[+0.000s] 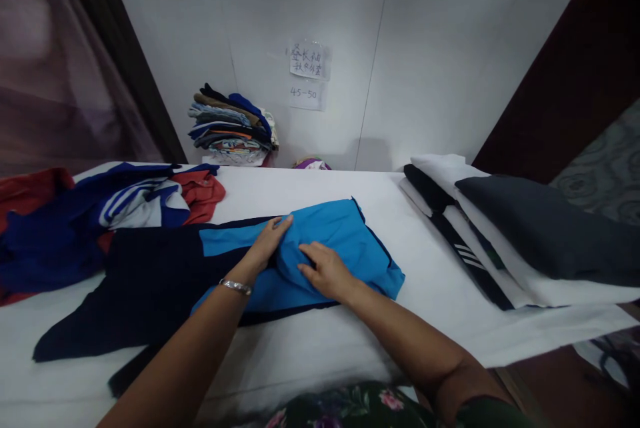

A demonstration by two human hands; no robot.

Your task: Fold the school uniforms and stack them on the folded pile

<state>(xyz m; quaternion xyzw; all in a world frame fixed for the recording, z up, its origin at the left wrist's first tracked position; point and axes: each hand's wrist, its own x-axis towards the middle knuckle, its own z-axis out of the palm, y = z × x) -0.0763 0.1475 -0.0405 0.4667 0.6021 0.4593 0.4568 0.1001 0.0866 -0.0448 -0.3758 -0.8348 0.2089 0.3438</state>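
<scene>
A navy and bright blue jacket (340, 228) lies across the white table, partly folded over on itself. Its navy part (150, 268) stretches to the left, and a dark sleeve end reaches toward the near edge. My left hand (267, 245), with a silver bracelet at the wrist, rests on the fold where navy meets blue; its fingers are stretched out over the fabric. On the bright blue part lies my right hand (327, 271), thumb and forefinger apart, touching the wrinkled cloth. The undersides of both hands are hidden.
Crumpled blue, white and red clothes (145, 201) lie at the left. Folded dark and white garments (540, 228) are stacked at the right. Behind the white table (310, 191) stand a tall clothes pile (233, 121) and a wall with handwritten papers (307, 75).
</scene>
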